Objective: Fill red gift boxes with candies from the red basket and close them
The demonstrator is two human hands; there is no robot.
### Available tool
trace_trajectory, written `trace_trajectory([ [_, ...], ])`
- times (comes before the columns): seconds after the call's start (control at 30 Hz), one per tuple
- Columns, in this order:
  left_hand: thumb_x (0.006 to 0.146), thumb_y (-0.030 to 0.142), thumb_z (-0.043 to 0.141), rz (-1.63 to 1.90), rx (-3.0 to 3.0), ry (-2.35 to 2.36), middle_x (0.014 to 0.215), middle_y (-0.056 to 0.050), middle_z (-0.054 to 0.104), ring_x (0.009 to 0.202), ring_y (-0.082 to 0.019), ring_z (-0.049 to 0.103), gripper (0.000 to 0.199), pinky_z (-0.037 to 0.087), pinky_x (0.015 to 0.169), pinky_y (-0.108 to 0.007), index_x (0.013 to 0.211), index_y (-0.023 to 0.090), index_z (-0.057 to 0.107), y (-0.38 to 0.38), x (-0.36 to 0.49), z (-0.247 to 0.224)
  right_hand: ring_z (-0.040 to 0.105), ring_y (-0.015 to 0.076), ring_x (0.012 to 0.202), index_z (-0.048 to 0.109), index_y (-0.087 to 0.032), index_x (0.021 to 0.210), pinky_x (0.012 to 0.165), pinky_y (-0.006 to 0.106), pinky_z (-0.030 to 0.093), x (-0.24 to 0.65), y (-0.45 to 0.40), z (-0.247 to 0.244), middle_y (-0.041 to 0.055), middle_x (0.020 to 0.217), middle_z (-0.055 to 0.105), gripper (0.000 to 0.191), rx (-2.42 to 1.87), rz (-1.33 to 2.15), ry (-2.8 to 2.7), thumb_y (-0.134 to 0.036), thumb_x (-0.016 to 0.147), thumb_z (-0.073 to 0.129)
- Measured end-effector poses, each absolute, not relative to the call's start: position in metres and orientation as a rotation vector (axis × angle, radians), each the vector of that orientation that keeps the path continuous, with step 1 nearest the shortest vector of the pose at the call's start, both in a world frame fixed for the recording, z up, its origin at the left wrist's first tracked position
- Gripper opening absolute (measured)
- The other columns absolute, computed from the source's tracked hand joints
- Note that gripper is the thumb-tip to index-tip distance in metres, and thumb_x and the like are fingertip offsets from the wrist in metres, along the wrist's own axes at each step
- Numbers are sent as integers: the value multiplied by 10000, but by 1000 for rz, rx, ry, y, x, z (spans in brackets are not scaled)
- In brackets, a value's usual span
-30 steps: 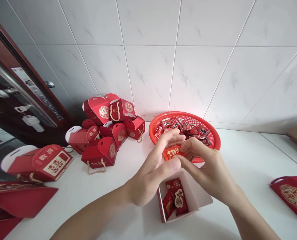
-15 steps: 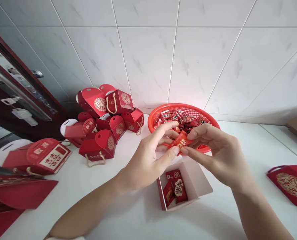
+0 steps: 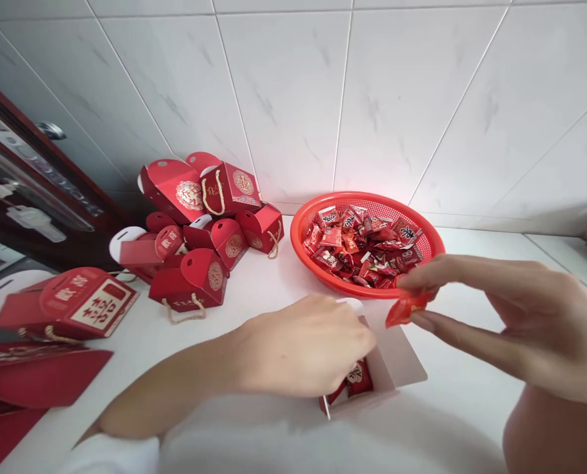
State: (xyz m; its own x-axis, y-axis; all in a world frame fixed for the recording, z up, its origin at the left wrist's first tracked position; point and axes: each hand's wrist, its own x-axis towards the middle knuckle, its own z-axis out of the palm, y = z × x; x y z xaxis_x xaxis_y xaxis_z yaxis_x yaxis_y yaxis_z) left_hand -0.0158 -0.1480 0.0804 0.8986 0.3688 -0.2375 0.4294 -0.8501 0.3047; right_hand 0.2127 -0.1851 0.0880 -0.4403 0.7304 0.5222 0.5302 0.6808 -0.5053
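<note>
My left hand (image 3: 303, 345) is over the open white-lined box (image 3: 404, 362), its fingers curled downward and mostly hidden, so what they hold cannot be made out. Two red packets (image 3: 362, 376) lie inside the box, partly covered by that hand. Between thumb and fingertips, my right hand (image 3: 510, 316) pinches an orange-red wrapper (image 3: 406, 308), right of the box and in front of the basket's right edge. The red plastic basket (image 3: 303, 258) behind the box holds several wrapped candies (image 3: 350, 240).
Several red gift boxes (image 3: 187, 280) with rope handles stand at the left, some stacked. A larger red box (image 3: 70, 306) is nearer the left edge. Behind them is a dark door (image 3: 41, 217) with keys. A tiled wall (image 3: 283, 99) rises behind the basket.
My hands have moved apart. The left has come down over the box; the right has moved right with the orange-red wrapper. The view has shifted slightly, and the right-hand red box is out of view.
</note>
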Motion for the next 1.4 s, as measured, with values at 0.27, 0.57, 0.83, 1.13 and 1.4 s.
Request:
trace_trajectory([
  [0.27, 743, 46, 690, -877, 2634, 456, 797, -25, 715, 685, -208, 622, 241, 403, 479, -319, 581, 205, 607, -141, 38, 76, 650, 164, 652, 671, -267, 961, 558, 281, 520, 219, -196, 88, 33, 841, 714, 116, -874, 563, -2506, -226, 1005, 571],
  [0.57, 768, 74, 677, -928, 2482, 554, 1018, -45, 778, 818, -224, 691, 325, 389, 498, -286, 1039, 219, 782, -134, 36, 52, 680, 168, 751, 645, -213, 1057, 681, 272, 507, 209, -191, 86, 33, 888, 725, 253, -876, 880, -2770, -109, 1037, 414],
  [0.83, 782, 77, 675, -934, 2413, 374, 837, -57, 763, 775, -216, 675, 197, 445, 530, -262, 940, 146, 769, -123, 34, 60, 653, 178, 651, 636, -231, 975, 580, 260, 445, 202, -192, 69, 21, 809, 714, 311, -945, 830, -2988, 9, 880, 465],
  [1.13, 811, 81, 645, -959, 2420, 576, 976, -95, 788, 757, -217, 687, 212, 414, 506, -276, 979, 122, 767, -140, 38, 55, 647, 176, 652, 646, -245, 976, 599, 264, 446, 199, -193, 67, 19, 787, 706, 258, -943, 871, -2906, -71, 943, 459],
  [1.4, 685, 2, 678, -1064, 2370, 595, 968, -81, 792, 727, -205, 680, 281, 455, 559, -258, 905, 155, 766, -130, 42, 65, 645, 184, 654, 662, -234, 1052, 608, 267, 466, 202, -191, 64, 31, 765, 700, 276, -916, 852, -2848, -92, 967, 442],
])
